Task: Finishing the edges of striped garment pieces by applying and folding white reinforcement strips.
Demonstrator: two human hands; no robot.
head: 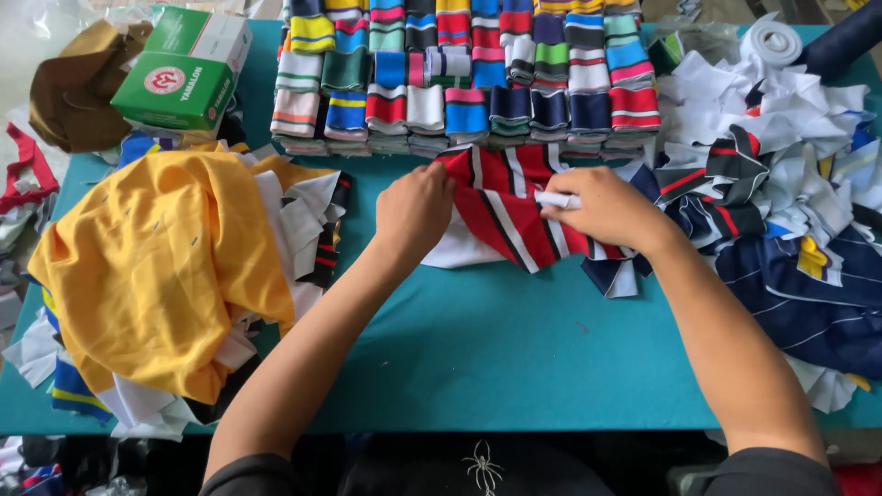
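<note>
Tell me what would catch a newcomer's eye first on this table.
Probably the bright yellow garment heaped at the left of the teal table, and the rows of folded striped knit bands stacked along the far edge. In the middle, the left hand and right hand press on a red striped fabric piece, the right one holding a small white stick.

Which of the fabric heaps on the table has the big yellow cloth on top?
The heap on the left; the right-hand heap is mostly white and navy pieces.
</note>
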